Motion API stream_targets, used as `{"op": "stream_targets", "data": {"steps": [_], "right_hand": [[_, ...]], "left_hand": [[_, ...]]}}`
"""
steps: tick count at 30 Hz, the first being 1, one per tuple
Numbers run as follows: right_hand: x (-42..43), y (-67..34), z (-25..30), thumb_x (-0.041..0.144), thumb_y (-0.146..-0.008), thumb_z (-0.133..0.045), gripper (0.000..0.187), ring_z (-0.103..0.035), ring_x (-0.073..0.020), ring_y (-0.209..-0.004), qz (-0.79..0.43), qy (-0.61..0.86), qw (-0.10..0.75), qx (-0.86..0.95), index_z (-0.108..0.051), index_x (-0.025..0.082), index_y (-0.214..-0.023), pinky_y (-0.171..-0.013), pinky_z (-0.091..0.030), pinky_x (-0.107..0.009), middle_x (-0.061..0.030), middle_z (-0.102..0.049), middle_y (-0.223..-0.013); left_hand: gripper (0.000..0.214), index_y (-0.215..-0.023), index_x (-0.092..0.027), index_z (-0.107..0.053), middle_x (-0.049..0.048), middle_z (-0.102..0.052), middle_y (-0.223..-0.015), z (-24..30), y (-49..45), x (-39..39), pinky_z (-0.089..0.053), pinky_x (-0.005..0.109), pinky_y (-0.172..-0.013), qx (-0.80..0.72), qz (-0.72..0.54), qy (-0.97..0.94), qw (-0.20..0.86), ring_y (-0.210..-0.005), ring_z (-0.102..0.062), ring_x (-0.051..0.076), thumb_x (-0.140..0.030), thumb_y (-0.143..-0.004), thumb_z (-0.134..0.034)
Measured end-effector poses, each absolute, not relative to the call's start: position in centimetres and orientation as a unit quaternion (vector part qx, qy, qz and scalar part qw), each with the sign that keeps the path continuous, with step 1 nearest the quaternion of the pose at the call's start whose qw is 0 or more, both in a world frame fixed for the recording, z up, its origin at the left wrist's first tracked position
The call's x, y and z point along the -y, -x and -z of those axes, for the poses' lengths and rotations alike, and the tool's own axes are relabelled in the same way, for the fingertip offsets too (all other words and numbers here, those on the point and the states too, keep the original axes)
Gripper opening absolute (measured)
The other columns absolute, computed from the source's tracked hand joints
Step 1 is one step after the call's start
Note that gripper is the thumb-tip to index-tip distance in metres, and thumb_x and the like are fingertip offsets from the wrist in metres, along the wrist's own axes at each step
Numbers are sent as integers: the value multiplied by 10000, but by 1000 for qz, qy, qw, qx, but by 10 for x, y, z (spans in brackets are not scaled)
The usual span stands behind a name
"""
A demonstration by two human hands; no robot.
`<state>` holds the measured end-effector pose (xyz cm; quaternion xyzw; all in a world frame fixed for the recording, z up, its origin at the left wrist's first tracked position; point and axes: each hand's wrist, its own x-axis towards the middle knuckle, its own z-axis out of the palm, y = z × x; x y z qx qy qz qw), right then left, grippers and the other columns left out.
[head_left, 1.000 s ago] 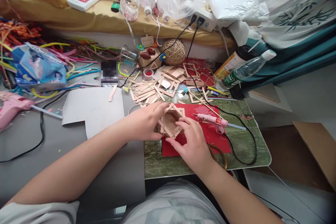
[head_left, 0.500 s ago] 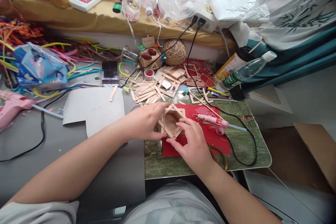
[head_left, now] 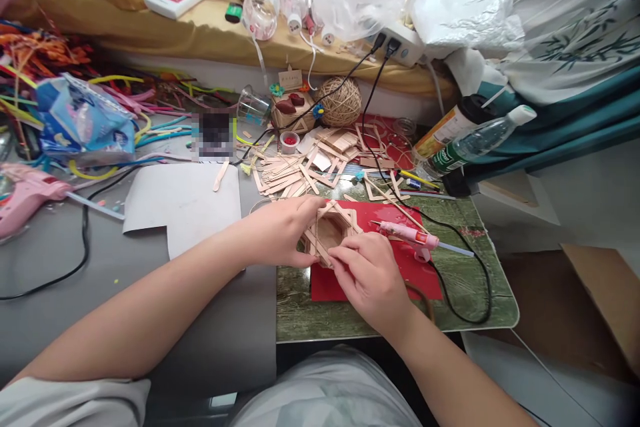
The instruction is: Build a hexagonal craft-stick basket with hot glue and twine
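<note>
A small hollow box of stacked popsicle sticks (head_left: 332,230) is held above a red sheet (head_left: 327,288). My left hand (head_left: 285,232) grips its left side, thumb in front and fingers behind. My right hand (head_left: 373,267) is closed in a pinch at the box's near corner, thumb and forefinger together. Whether a separate stick or strand lies in that pinch is too small to tell. Just right of the box, a pink glue gun (head_left: 407,233) with a clear glue stick in its rear rests on the red sheet.
Loose popsicle sticks (head_left: 285,172) and a twine ball (head_left: 340,101) lie behind my hands. A second pink glue gun (head_left: 33,197) is at the left, near white paper (head_left: 200,203). A water bottle (head_left: 480,139) leans at the right. Black cords cross the green board (head_left: 480,280).
My right hand has gone from spread fingers along the box's right side to a pinch at its near corner. My left hand keeps its hold. The view has shifted slightly.
</note>
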<state>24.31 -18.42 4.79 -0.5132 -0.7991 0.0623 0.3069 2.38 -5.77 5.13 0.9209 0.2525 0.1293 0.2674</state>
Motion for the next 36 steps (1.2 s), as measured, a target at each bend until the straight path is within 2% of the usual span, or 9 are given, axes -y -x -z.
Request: {"op": "stream_targets", "data": {"steps": [6, 17, 23, 36], "right_hand": [[176, -234, -50, 139, -998, -629, 117, -603, -246, -886, -45, 467, 254, 846, -695, 235, -1012, -825, -511, -440, -66, -703, -941], [172, -234, -40, 90, -948, -660, 160, -598, -267, -882, -21, 445, 238, 863, -634, 211, -1048, -797, -504, -443, -78, -702, -945], [171, -230, -41, 84, -951, -635, 160, -577, -275, -889, -4, 446, 215, 869, -599, 210, -1042, -794, -494, -449, -85, -676, -936], [173, -225, -26, 45, -943, -603, 210, -584, -263, -912, -51, 466, 283, 837, -575, 234, -1029, -809, -542, -431, -75, -618, -943]], "left_hand": [[850, -1491, -150, -408, 183, -656, -1364, -51, -24, 59, -562, 410, -965, -255, -129, -918, 274, -1223, -675, 342, -335, -751, -783], [773, -1422, -158, -450, 163, -676, -1283, -45, -24, 58, -548, 392, -910, -249, -134, -922, 264, -1163, -681, 329, -361, -755, -782], [721, -1371, -159, -484, 186, -664, -1341, -44, -24, 59, -549, 395, -887, -251, -137, -921, 264, -1188, -684, 344, -373, -751, -782], [709, -1352, -183, -480, 136, -678, -1276, -45, -23, 58, -525, 364, -813, -244, -132, -924, 265, -1131, -688, 314, -354, -747, -809]]}}
